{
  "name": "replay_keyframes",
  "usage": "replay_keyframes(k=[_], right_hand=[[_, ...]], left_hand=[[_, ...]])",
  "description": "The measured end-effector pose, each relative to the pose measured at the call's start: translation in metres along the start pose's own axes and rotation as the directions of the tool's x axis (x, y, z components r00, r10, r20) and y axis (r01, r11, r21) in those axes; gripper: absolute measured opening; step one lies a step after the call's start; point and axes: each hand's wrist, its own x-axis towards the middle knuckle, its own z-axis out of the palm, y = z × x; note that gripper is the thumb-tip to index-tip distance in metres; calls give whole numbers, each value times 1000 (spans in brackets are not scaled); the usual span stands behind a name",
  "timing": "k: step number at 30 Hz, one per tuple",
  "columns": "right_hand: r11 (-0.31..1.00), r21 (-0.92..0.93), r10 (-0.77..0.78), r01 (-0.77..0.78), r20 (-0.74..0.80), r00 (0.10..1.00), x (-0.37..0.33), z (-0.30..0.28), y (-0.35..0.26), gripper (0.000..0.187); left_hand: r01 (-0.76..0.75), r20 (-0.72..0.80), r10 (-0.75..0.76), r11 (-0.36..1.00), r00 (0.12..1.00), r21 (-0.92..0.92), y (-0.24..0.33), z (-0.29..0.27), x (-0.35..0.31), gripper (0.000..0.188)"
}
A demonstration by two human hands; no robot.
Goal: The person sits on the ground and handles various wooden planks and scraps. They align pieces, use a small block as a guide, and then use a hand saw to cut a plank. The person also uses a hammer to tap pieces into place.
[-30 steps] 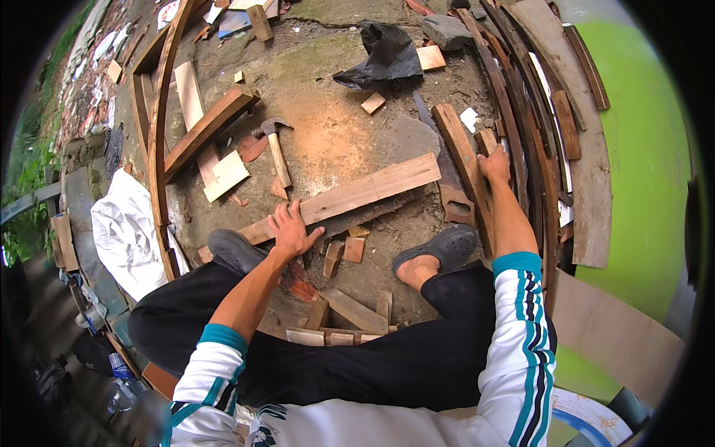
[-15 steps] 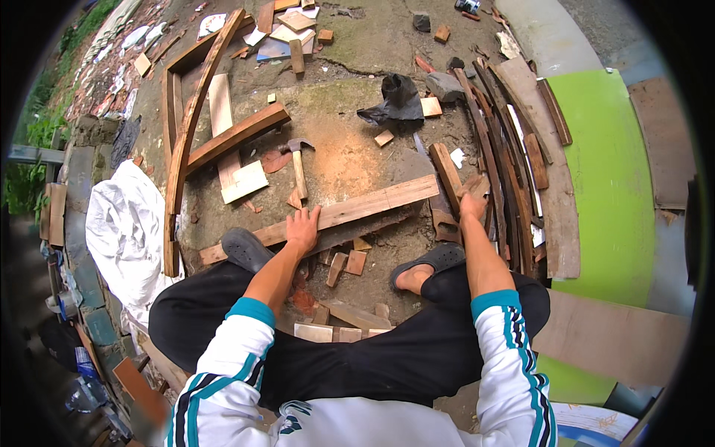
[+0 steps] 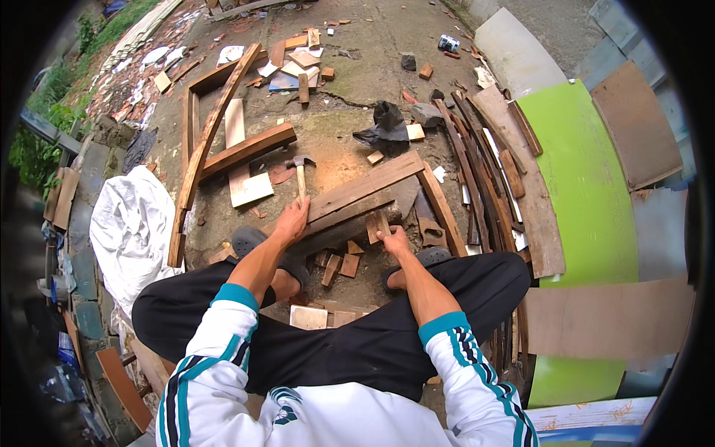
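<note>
A long wooden plank (image 3: 361,186) slants across the ground in front of me, its left part under my left hand (image 3: 293,220). The fingers of that hand are closed over the plank's far edge, just below the handle of a claw hammer (image 3: 300,173). My right hand (image 3: 395,242) grips a small wood block (image 3: 376,225) against the near side of the plank. Right of the block, a handsaw (image 3: 430,223) lies with its brown handle toward me, its blade partly hidden. A narrower wood strip (image 3: 439,197) touches the plank's right end.
A wooden frame (image 3: 195,160) and a white sack (image 3: 134,235) lie to the left. Loose offcuts (image 3: 348,265) sit between my feet. Long dark strips (image 3: 477,186) and a green panel (image 3: 588,186) are on the right, a black plastic bag (image 3: 387,125) beyond the plank.
My right hand has come left from the strips beside the saw, bringing a small wood block to the plank. The left hand stays on the plank. The view has shifted.
</note>
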Motion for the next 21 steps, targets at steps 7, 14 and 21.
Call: replay_keyframes(k=[7, 14, 21], right_hand=[[966, 252, -85, 53, 116, 990, 4, 90, -25, 51], [1000, 27, 3, -3, -30, 1000, 12, 80, -14, 48], [964, -6, 261, -267, -196, 945, 51, -18, 26, 46]], left_hand=[[176, 58, -173, 983, 983, -44, -1, -15, -53, 98], [173, 103, -172, 985, 980, -2, 6, 8, -53, 88], [150, 129, -162, 984, 978, 98, 12, 52, -37, 96]])
